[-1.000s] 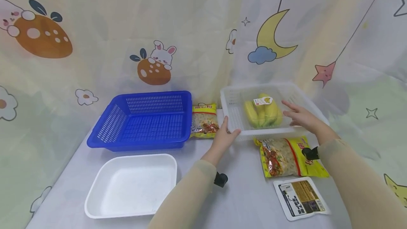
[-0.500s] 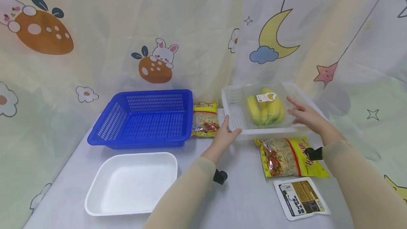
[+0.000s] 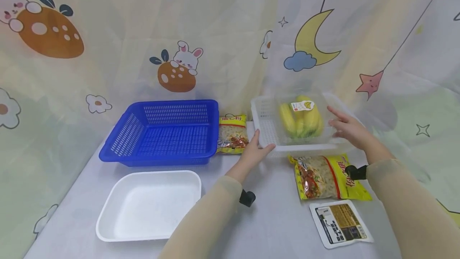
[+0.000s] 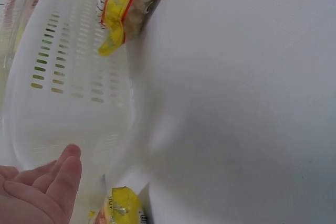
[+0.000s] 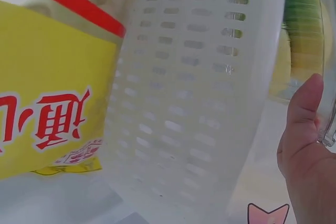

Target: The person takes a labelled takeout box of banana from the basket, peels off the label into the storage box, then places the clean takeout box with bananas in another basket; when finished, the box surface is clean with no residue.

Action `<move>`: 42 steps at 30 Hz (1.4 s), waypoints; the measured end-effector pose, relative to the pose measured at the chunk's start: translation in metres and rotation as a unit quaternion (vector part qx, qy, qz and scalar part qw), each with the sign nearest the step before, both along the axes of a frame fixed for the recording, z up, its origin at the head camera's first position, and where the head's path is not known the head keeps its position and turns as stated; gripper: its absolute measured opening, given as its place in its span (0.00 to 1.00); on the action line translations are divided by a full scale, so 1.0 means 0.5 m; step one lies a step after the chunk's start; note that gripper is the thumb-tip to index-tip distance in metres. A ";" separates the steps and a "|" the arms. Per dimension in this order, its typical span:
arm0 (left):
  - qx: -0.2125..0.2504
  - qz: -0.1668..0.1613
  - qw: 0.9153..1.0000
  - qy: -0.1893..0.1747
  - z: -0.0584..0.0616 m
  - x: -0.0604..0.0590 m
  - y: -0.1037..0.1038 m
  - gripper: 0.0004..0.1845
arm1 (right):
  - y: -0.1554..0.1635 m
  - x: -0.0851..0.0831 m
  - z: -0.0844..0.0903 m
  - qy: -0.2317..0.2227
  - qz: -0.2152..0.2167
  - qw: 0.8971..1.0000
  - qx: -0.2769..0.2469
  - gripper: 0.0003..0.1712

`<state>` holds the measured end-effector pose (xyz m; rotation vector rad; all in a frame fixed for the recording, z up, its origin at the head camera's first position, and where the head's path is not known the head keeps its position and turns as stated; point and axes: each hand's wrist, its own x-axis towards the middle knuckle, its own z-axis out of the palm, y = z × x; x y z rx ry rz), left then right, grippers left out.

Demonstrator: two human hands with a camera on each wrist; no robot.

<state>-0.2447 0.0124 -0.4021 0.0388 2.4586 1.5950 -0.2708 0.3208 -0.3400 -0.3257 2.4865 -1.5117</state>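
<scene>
two things mattered in the head view: the left hand (image 3: 251, 157) braced unclenched against a corner of the white basket (image 3: 305, 147), and the right hand (image 3: 353, 132) pinched the banana pack (image 3: 302, 120) inside that basket's rim. the left-wrist view showed loose fingers (image 4: 64, 179); i judged light bracing enough. the right-wrist view showed the thumb (image 5: 303, 103) at the pack's edge; a level hold seemed wisest.

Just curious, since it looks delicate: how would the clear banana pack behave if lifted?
The clear pack probably holds its shape, since its edges look crisp. It may feel slippery, given its glossy plastic. The bananas could shift inside, as there seems to be room beside them.
</scene>
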 end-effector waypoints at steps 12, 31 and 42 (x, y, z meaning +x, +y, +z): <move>-0.029 0.026 0.999 0.038 0.074 -0.009 -0.046 0.46 | -0.020 0.013 0.041 -0.006 0.031 0.999 -0.039 0.34; 0.090 0.037 0.993 0.065 0.151 -0.023 -0.110 0.44 | -0.063 0.044 0.117 0.004 0.072 0.996 -0.045 0.30; 0.126 0.045 0.988 0.083 0.174 -0.040 -0.143 0.46 | -0.095 0.053 0.121 -0.009 0.117 0.992 -0.047 0.30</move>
